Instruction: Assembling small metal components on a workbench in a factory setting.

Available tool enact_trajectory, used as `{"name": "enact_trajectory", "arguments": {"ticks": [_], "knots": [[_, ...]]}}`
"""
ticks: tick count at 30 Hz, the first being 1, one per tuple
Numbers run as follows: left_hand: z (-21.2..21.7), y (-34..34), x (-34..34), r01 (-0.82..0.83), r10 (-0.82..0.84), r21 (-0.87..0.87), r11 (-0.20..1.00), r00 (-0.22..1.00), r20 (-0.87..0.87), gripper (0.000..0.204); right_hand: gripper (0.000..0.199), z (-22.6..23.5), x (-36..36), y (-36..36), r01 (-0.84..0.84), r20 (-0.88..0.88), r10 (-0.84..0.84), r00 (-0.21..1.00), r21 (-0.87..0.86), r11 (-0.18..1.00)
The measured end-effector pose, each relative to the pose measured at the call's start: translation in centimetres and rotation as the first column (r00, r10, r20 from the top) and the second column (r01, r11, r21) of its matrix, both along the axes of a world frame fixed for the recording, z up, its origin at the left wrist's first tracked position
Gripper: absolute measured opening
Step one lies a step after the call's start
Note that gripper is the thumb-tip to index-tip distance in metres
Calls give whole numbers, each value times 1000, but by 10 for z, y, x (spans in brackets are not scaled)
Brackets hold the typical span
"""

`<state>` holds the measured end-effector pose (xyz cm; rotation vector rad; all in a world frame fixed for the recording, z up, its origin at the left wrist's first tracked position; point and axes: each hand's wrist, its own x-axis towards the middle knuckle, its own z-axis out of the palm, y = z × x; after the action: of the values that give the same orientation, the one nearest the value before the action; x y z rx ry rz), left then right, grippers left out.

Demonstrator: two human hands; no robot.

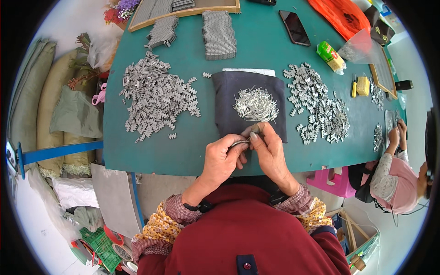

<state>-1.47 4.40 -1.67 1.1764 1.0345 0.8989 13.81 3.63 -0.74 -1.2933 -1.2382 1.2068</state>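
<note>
My left hand (220, 158) and my right hand (271, 156) meet at the table's near edge, just below the dark cloth. Between them they pinch a small, dark, curved metal strip (238, 143); its far end is hidden by my fingers. A heap of thin silver pins (256, 105) lies on the dark folded cloth (224, 98), right beyond my fingertips. To the left spreads a large pile of small grey toothed metal pieces (158, 98). Another pile of such toothed pieces (316, 103) sits to the right of the cloth.
Stacked grey metal strips (219, 35) stand at the back, beside a wooden-framed tray (211, 9). A phone (294, 27), a green-yellow packet (331, 57) and a yellow block (363, 86) lie on the right. Another person (396, 178) works at the right edge, near a pink stool (327, 183).
</note>
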Motion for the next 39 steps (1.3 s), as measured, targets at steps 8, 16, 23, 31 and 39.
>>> {"name": "enact_trajectory", "arguments": {"ticks": [8, 16, 23, 31, 39], "knots": [[-4, 0, -2, -1, 1, 3, 1000, 1000, 8, 7, 7, -2, -3, 0, -3, 21, 2, 1000, 7, 1000], [2, -2, 0, 19, -16, 38, 999, 997, -71, 6, 11, -7, -2, -7, -84, 408, -76, 910, 359, 930], [3, -10, 1, 63, -63, 6, 998, 998, -15, 6, 39, -9, 15, -38, -300, 680, -146, 719, 493, 817], [2, -8, 0, 146, -152, -98, 984, 987, -59, 6, 20, 0, 36, -8, -125, 681, -193, 706, 388, 913], [-1, -9, -3, 110, -113, -102, 989, 993, -29, 7, 16, -5, 27, 17, -247, 847, -218, 484, 372, 895]]}}
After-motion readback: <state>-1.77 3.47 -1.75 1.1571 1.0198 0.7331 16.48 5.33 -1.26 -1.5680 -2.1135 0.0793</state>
